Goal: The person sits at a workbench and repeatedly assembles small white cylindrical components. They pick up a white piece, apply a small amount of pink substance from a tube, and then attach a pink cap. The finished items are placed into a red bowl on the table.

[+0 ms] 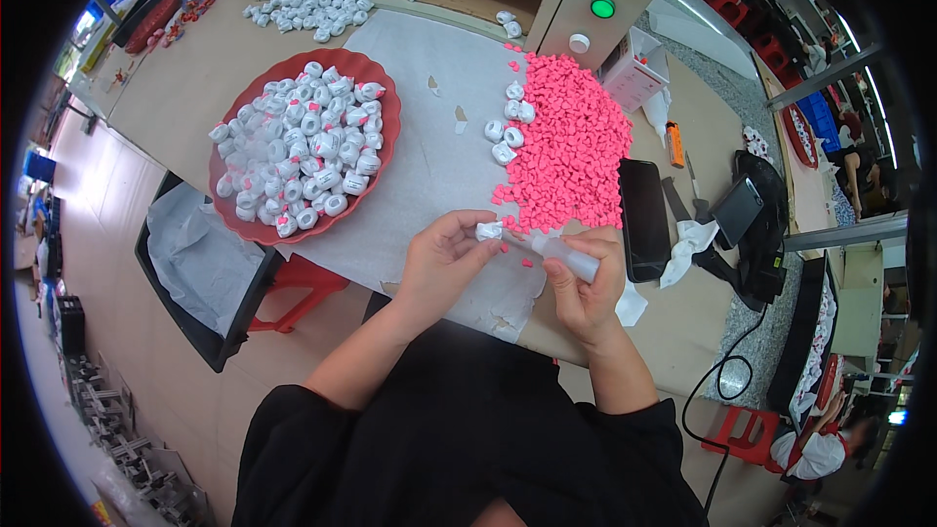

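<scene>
Fingers of the left hand (439,259) pinch a small white faceted piece (489,231) near the head view's centre, while the right hand (589,285) grips a translucent plastic squeeze bottle (569,260) at its four o'clock. Too hard a squeeze could spill any liquid inside onto the left fingertips or the small bright-pink pieces (568,141) spread from twelve to two o'clock.

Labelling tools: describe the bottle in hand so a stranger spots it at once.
Find the big heap of pink pieces on the table. At its near edge, the right hand holds the bottle. Its translucent, whitish body sets it apart from that solid pink.
</scene>
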Available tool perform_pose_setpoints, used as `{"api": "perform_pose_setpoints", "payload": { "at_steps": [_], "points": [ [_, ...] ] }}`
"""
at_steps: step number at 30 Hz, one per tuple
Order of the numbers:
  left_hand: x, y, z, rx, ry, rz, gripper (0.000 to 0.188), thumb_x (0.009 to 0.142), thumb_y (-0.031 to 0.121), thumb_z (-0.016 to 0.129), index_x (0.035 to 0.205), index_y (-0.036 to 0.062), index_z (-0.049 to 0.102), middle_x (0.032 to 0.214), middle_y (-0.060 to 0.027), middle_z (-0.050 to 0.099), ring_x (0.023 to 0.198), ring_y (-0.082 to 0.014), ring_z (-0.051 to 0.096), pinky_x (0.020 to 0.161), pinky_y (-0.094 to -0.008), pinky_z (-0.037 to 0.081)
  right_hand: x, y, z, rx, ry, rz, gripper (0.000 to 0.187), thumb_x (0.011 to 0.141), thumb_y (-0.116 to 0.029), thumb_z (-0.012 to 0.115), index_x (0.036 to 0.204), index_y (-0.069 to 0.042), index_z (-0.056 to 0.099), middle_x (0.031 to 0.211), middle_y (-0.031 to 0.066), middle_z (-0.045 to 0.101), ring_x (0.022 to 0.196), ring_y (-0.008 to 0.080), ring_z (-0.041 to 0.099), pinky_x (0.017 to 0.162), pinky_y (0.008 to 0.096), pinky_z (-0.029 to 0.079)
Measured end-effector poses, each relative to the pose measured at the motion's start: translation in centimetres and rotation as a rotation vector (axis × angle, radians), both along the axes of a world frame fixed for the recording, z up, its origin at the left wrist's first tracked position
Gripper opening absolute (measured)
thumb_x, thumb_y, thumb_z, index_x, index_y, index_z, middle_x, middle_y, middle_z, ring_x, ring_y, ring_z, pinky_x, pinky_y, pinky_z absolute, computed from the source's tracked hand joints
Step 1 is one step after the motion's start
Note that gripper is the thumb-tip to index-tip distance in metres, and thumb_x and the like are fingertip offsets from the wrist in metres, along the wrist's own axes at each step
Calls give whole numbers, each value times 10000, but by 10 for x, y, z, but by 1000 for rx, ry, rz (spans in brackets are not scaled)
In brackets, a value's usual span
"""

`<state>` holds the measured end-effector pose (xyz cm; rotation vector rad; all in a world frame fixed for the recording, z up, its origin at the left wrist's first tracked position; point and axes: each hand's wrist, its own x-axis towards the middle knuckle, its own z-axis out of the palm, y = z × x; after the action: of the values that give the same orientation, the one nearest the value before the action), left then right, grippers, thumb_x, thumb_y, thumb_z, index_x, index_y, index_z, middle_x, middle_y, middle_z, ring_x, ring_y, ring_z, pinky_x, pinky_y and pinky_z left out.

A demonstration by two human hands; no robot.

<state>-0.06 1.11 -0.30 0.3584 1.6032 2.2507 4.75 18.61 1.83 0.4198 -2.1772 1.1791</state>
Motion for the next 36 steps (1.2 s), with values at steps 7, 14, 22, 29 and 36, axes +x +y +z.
{"api": "perform_pose_setpoints", "payload": {
  "at_steps": [7, 14, 22, 29, 36],
  "points": [
    [0, 1, 0, 9, 8, 9, 267, 836, -30, 544, 1097, -50, 491, 936, -78, 588, 869, -95, 581, 728, -192, 457, -1, 1, 0, -3, -15, 13, 307, 738, -49, 673, 963, -8, 469, 816, 120, 492, 676, 214, 483, 589, 289, 396],
    [0, 0, -2, 9, 5, 15, 265, 833, -46, 533, 1095, -50, 490, 954, -74, 577, 873, -103, 577, 752, -205, 466, 1, 1, 0, -15, -43, 17, 296, 740, -50, 672, 954, -8, 471, 811, 116, 485, 673, 207, 478, 587, 290, 393],
    [-1, 0, -5, 14, 17, -6, 271, 831, -51, 529, 1099, -42, 490, 992, -78, 560, 905, -114, 568, 778, -222, 470, 1, 1, -3, -82, -56, 35, 283, 749, -55, 664, 948, -10, 469, 817, 113, 482, 674, 198, 471, 589, 284, 389],
    [0, 0, -1, -20, 17, -19, 264, 833, -55, 521, 1095, -40, 491, 1003, -74, 553, 919, -119, 566, 791, -227, 470, 1, -1, -3, -122, -92, 56, 270, 765, -61, 650, 952, -9, 463, 834, 110, 482, 705, 192, 467, 615, 285, 389],
    [-1, -1, -3, 22, 38, -25, 260, 839, -52, 515, 1097, -40, 489, 1024, -84, 556, 934, -120, 562, 816, -238, 463, 0, 1, -1, -142, -96, 48, 247, 770, -59, 644, 936, -6, 469, 826, 110, 474, 680, 179, 476, 596, 272, 395]
  ]
}}
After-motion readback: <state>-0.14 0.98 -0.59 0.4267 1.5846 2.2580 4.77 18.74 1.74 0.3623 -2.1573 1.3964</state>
